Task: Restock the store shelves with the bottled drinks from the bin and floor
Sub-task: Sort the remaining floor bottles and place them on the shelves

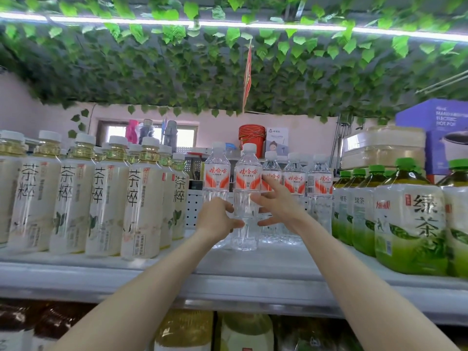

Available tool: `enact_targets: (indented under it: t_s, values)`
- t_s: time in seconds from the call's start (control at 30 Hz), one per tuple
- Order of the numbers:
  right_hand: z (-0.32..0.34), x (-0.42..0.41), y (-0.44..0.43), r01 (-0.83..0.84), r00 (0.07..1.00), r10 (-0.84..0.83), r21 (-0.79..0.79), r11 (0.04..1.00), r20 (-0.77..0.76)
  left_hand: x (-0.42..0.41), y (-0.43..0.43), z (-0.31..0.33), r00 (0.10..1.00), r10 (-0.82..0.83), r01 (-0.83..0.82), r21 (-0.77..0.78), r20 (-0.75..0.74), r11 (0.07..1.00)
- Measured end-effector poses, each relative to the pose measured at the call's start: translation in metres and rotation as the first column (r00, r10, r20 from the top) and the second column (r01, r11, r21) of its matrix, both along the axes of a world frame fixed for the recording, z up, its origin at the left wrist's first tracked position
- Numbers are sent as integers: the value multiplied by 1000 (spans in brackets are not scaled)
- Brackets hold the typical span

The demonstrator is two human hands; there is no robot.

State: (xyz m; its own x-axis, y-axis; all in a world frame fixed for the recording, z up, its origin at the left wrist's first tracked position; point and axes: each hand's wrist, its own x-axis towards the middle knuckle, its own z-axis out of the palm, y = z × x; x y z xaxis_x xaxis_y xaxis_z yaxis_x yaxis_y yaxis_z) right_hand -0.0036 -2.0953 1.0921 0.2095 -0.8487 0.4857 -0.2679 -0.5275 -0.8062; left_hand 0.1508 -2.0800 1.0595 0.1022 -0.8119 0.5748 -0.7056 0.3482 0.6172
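A clear water bottle [247, 178] with a red-and-white label and white cap stands upright on the grey shelf [266, 264], at the front of a group of like water bottles [295, 181]. My left hand [218, 219] curls its thumb and fingers round the bottle's lower left side. My right hand [278, 205] lies against the bottle's right side with fingers spread and fairly straight, the fingertips touching it. Another water bottle [216, 173] stands just behind and to the left.
Pale tea bottles [141, 206] fill the shelf's left side, and green tea bottles [410, 219] crowd its right. Bare shelf lies in front of the water bottles. Orange buckets [252, 138] and boxes sit behind. Leafy vines hang overhead. More drinks stand on the shelf below.
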Motion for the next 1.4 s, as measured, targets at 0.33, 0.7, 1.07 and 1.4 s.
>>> enact_targets:
  t_s: [0.33,0.7,1.07,1.4]
  values:
    - [-2,5,-4,17,1000,-17,-5,1000,-3,-2,-6,-2,999,36,-36,16,23,999]
    - [-5,8,8,52,999,-52,-24,998,9,2,5,1,999,-19,17,79,32,997]
    - [-20,7,97,123,992,-119,-137,983,40,26,105,-11,931,-310,317,5,-194,948]
    - [-97,28,204,139,986,-136,-23,990,92,57,216,-90,823,-420,451,-12,-382,893]
